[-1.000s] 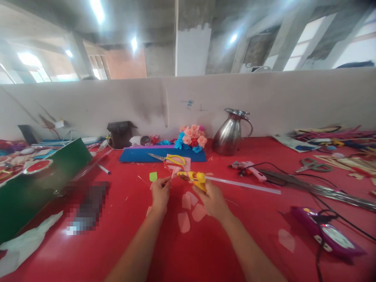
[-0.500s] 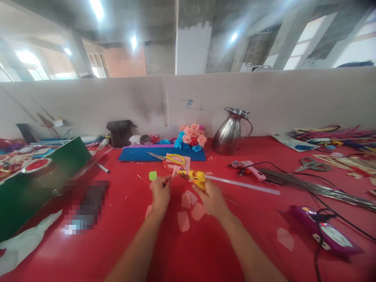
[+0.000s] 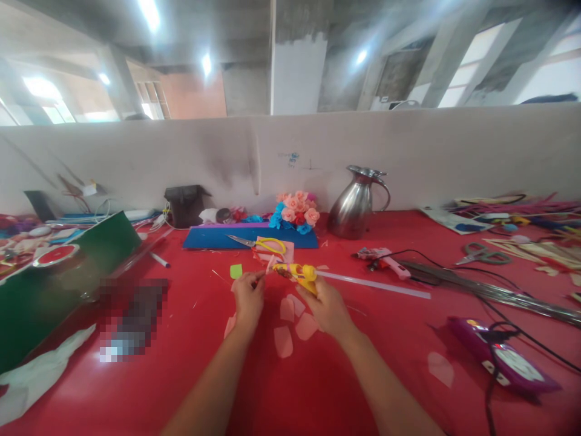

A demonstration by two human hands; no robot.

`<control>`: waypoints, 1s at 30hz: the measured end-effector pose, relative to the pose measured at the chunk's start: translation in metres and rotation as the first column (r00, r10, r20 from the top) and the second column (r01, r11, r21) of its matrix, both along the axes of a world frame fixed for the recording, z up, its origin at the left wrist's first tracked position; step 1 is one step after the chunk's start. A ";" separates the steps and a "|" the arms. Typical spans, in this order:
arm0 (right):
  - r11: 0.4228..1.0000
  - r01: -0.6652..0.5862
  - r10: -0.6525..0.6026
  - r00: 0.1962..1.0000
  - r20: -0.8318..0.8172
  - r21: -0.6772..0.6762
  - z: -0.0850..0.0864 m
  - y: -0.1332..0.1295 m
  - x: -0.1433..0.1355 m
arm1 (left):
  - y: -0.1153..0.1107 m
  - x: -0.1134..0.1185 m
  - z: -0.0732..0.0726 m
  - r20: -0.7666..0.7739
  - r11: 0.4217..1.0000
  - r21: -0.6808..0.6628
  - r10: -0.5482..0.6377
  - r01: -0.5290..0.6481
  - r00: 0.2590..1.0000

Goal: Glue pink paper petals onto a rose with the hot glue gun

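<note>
My right hand (image 3: pixel 330 307) is closed round the handle of a yellow glue gun (image 3: pixel 297 270), its nozzle pointing left. A long clear glue stick (image 3: pixel 376 284) sticks out of the gun's back end. Pinched in my left hand (image 3: pixel 249 298) is a small pink paper piece (image 3: pixel 270 264), right at the nozzle; its exact shape is too small to tell. Between my forearms lie several loose pink paper petals (image 3: pixel 284 342). Just beyond my hands are yellow-handled scissors (image 3: pixel 271 244), resting partly on a blue board (image 3: pixel 209 238).
Paper roses (image 3: pixel 297 212) sit at the back beside a steel jug (image 3: pixel 356 206). To the right are a pink glue gun (image 3: pixel 393 265), green-handled scissors (image 3: pixel 485 254) and a purple power strip (image 3: pixel 503 357) with black cords. A green board (image 3: pixel 68 290) stands on the left.
The pink paper piece and the glue gun's nozzle have shifted very slightly against each other. Both hands stay almost in the same place.
</note>
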State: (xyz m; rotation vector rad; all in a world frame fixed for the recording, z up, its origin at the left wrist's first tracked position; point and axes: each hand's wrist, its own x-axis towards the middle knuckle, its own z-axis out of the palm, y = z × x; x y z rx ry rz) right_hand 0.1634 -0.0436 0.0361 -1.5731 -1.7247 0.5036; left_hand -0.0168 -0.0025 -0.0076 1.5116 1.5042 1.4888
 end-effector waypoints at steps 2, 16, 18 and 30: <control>1.000 -0.005 0.005 1.000 0.017 0.002 0.000 0.000 0.000 | 0.001 0.000 -0.001 -0.012 1.000 -0.002 0.002 -0.002 1.000; 1.000 0.007 -0.008 0.999 0.035 0.013 -0.001 0.001 0.002 | -0.001 0.000 0.001 0.001 1.000 -0.017 0.007 -0.007 1.000; 1.000 0.000 -0.001 1.000 0.030 0.015 -0.001 0.001 0.001 | 0.000 0.000 0.001 0.018 1.000 -0.013 0.000 0.000 1.000; 0.999 0.028 -0.027 0.999 -0.035 0.024 -0.003 0.003 0.002 | 0.002 0.000 -0.002 0.005 1.000 0.002 0.003 -0.003 1.000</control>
